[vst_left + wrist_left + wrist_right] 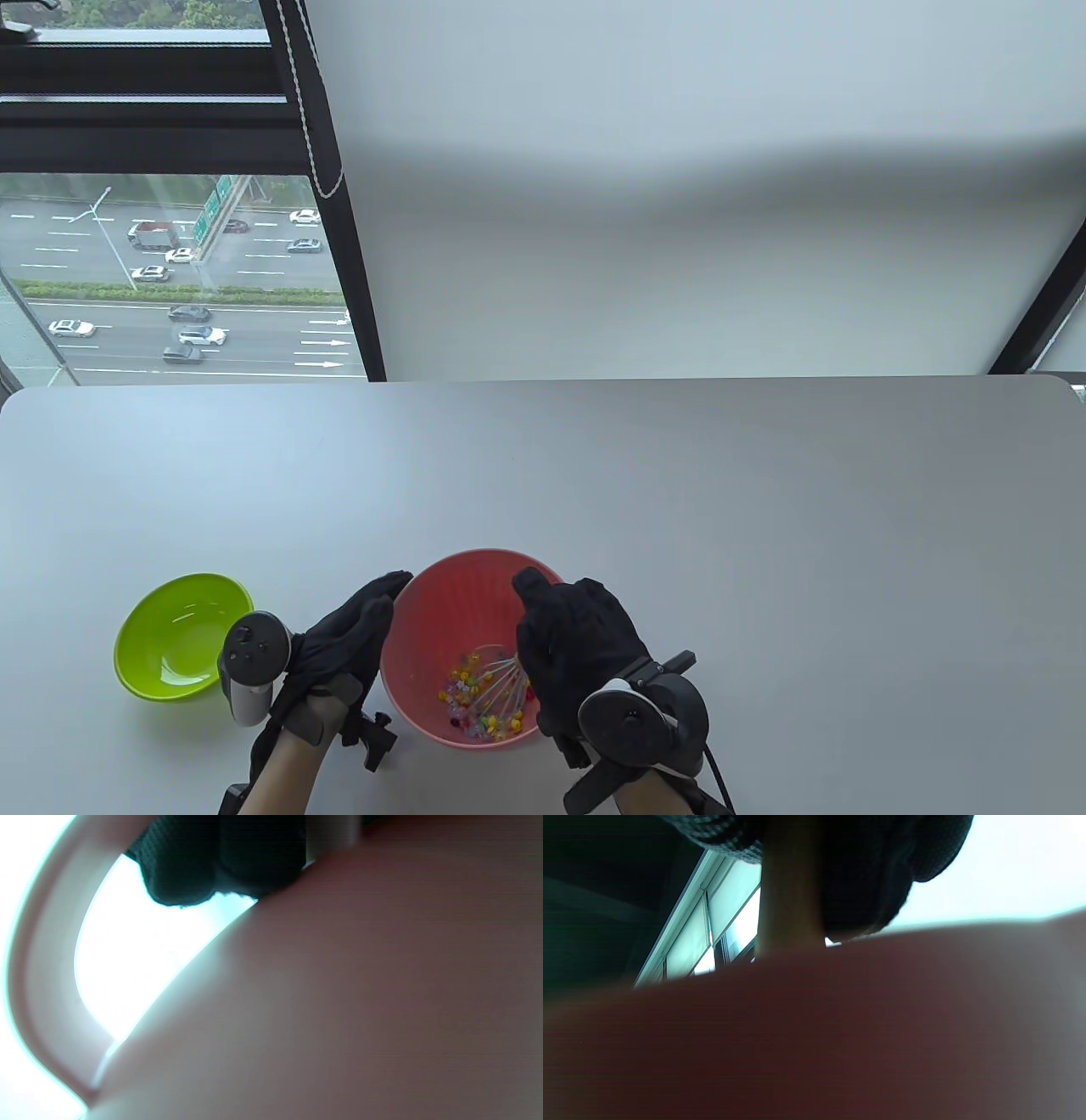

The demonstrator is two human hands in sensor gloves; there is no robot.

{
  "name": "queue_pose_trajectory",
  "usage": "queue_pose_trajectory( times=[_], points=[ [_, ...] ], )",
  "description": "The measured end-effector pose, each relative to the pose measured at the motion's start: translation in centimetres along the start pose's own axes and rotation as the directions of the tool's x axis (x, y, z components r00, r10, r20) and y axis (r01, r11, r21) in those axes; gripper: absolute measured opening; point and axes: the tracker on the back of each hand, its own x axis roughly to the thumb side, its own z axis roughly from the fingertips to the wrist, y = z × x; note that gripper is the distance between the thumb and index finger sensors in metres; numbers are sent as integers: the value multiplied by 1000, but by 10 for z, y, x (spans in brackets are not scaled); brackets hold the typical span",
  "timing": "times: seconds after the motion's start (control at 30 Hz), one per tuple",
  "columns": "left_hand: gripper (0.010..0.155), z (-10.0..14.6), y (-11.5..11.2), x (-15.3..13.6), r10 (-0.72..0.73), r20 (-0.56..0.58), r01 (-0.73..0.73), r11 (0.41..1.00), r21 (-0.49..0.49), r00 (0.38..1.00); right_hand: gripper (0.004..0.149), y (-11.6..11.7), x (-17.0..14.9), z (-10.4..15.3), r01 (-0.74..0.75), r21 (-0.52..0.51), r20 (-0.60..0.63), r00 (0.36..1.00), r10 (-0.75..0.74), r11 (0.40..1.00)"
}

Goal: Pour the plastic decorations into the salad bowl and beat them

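A pink salad bowl (475, 562) stands near the table's front edge, with several small coloured plastic decorations (471, 709) on its bottom. The wire head of a whisk (501, 679) lies among them. My right hand (568, 632) hangs over the bowl's right side and grips the whisk's pale handle (789, 899), which runs between its fingers (874, 878). My left hand (361, 624) lies with straight fingers against the bowl's left outer wall (339, 1005); its fingertips (182, 878) reach the rim. The pink bowl's wall (840, 1027) fills the lower right wrist view.
An empty green bowl (182, 632) stands just left of my left hand. The grey table (679, 475) stretches back to a wall and a window.
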Motion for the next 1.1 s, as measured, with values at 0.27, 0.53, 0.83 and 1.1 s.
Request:
queue_pose_trajectory(
  times=[0.27,0.53,0.83,1.1],
  points=[
    [61,0,0,0,2,0,-2,1000,-1,1000,55,8,5,1,-53,27,43,998,52,998],
    [61,0,0,0,1,-1,-1,1000,0,1000,54,7,12,3,-214,-16,106,971,215,977],
    [61,-1,0,0,1,1,-1,1000,-1,1000,52,4,10,3,-246,-48,106,962,250,968],
    [61,0,0,0,0,1,0,1000,0,1000,51,-4,9,4,-254,-90,94,960,262,963]
  ],
)
